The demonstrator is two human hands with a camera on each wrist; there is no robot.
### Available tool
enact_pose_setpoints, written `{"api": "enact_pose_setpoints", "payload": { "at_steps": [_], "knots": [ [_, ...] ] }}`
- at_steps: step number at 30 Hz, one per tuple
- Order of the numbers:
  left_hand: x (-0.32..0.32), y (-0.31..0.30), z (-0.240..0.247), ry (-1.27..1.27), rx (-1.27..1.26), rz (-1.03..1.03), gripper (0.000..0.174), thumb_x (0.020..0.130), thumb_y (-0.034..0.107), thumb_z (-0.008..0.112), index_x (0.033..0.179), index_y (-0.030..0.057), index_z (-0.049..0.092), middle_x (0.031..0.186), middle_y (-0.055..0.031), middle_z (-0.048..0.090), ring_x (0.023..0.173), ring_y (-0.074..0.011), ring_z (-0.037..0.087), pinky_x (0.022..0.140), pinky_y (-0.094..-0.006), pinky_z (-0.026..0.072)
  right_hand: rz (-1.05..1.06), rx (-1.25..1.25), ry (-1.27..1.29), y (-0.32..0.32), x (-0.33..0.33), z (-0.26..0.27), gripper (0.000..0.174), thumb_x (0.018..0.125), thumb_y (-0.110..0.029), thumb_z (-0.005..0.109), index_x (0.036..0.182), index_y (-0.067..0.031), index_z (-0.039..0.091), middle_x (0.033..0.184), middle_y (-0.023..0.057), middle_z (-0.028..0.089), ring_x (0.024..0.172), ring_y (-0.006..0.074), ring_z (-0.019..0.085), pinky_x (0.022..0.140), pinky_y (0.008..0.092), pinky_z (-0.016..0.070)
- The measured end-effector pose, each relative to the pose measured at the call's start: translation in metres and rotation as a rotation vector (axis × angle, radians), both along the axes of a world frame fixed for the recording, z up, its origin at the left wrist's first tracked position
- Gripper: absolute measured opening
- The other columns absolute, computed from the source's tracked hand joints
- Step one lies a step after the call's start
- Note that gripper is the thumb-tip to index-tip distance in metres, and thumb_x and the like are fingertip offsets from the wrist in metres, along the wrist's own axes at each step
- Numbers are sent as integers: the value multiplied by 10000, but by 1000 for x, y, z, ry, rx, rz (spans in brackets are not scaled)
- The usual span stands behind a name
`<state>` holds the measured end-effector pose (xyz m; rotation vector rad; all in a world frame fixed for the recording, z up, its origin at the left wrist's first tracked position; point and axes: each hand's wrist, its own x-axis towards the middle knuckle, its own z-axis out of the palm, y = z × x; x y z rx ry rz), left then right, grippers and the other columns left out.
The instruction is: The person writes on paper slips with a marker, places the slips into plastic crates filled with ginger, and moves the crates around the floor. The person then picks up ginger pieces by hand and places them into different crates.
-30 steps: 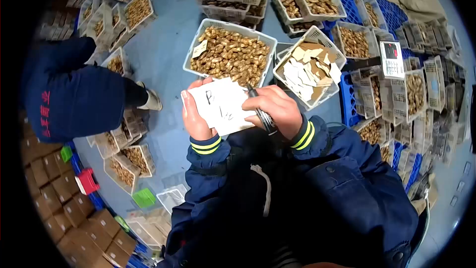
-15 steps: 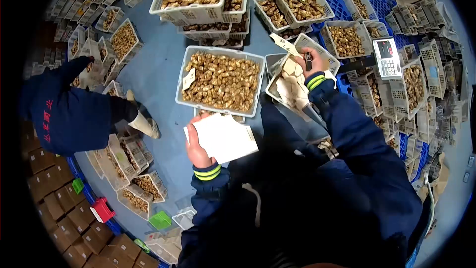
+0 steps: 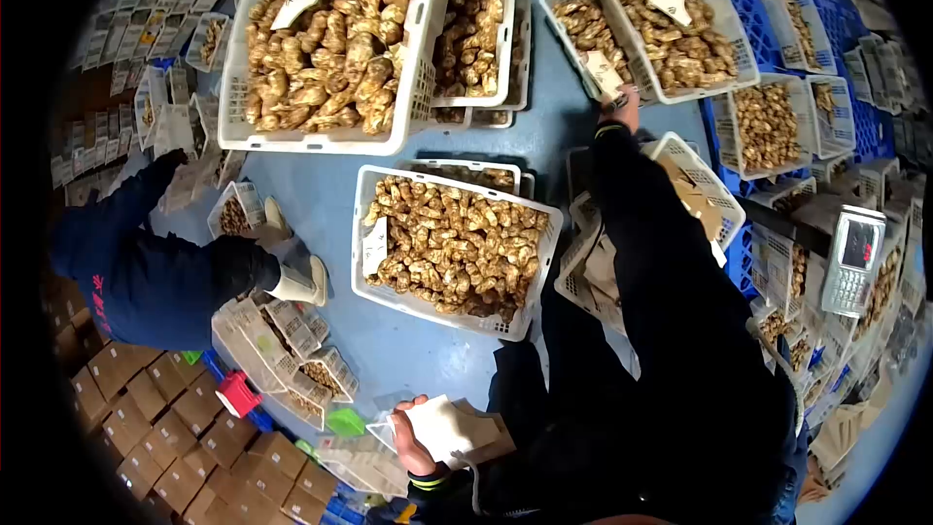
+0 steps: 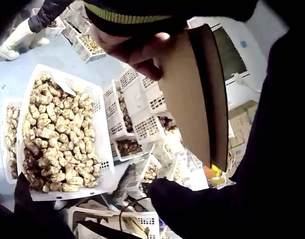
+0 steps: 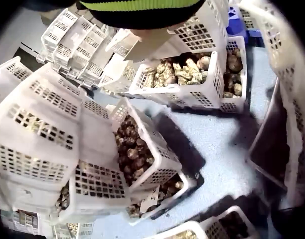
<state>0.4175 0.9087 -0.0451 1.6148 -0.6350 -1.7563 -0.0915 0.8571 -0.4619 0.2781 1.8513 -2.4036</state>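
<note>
My left hand (image 3: 413, 442) grips a stack of white cards (image 3: 449, 428) low in the head view. Their brown cardboard backs (image 4: 185, 94) show in the left wrist view, with fingertips over the edge. My right arm stretches forward, and the right hand (image 3: 625, 112) holds a small card (image 3: 603, 73) at the near end of a white crate (image 3: 556, 6) of knobbly brown mushrooms. Most of that hand is hidden in the right wrist view. A larger crate (image 3: 457, 319) of mushrooms, with a white label (image 3: 375, 246) at its left side, sits between the hands.
Stacked mushroom crates (image 3: 316, 144) stand at the front left. Below my right arm is a crate (image 3: 731, 206) with cardboard pieces. A scale display (image 3: 855, 258) stands at right. Another person (image 3: 146, 282) bends at left, near brown boxes (image 3: 165, 447).
My right hand has gone from the cardboard crate forward to the mushroom crate with its card. The left hand has moved lower with its stack. The head view has shifted forward.
</note>
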Motion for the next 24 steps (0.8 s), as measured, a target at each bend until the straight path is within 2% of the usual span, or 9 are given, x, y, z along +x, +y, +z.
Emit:
{"api": "enact_pose_setpoints", "payload": {
  "at_steps": [2,3,5,9,11,13,15,19,24],
  "knots": [
    [-12,-6,-11,-92,2,-55,297,960,356,370,998,83,480,1008,-101,529,875,-225,541,771,-360,459,26,748,141,-16,-29,-9,302,695,-30,694,971,-83,582,877,154,590,856,274,570,703,372,478],
    [-18,-11,-18,-113,-6,-48,297,960,356,370,998,83,480,1008,-101,529,875,-225,541,771,-360,459,-9,20,-20,-25,-43,-19,319,707,-165,717,985,-94,580,846,184,616,807,324,582,711,387,475],
    [-28,-15,-25,-89,-22,-45,307,949,353,396,1016,67,486,1008,-133,552,895,-235,540,815,-370,441,92,1112,190,-33,-37,7,349,726,-281,701,995,-100,572,883,191,624,829,361,586,750,411,466],
    [-37,-20,-30,-77,-63,-72,316,947,343,403,1021,48,486,1040,-147,553,914,-233,534,820,-370,439,243,1038,321,-23,-30,18,414,748,-384,691,1002,-84,561,990,172,614,896,310,597,753,373,470],
    [-35,-27,-24,-117,-96,-59,309,947,328,413,1007,37,498,1056,-148,556,933,-223,536,818,-359,444,293,339,536,-18,-21,-2,402,799,-401,645,1002,-66,556,926,134,630,774,217,616,678,321,486],
    [-54,-39,-6,68,-150,65,290,961,290,392,1007,30,513,1001,-149,585,904,-224,555,824,-349,455,608,110,-223,-13,12,106,422,860,-454,547,1000,-56,551,818,92,620,667,144,591,601,272,482],
    [-59,-51,13,-163,-265,-32,312,975,271,361,1026,3,511,1051,-151,574,988,-238,539,875,-356,435,669,22,-369,-3,63,248,448,907,-477,430,1001,-55,549,693,76,588,556,149,561,518,270,470],
    [-77,-61,56,-81,-453,2,363,980,295,337,1051,-16,509,1052,-173,587,983,-222,555,870,-323,427,1289,-319,-204,43,178,402,370,939,-363,391,1009,-31,539,671,74,569,502,112,517,439,235,420],
    [-62,-51,105,70,-667,-90,427,989,309,269,1021,-32,524,1015,-174,611,923,-221,581,849,-322,441,1339,-29,-139,65,314,530,200,872,-96,518,1041,11,508,756,79,604,607,111,557,578,214,462]
  ]
}}
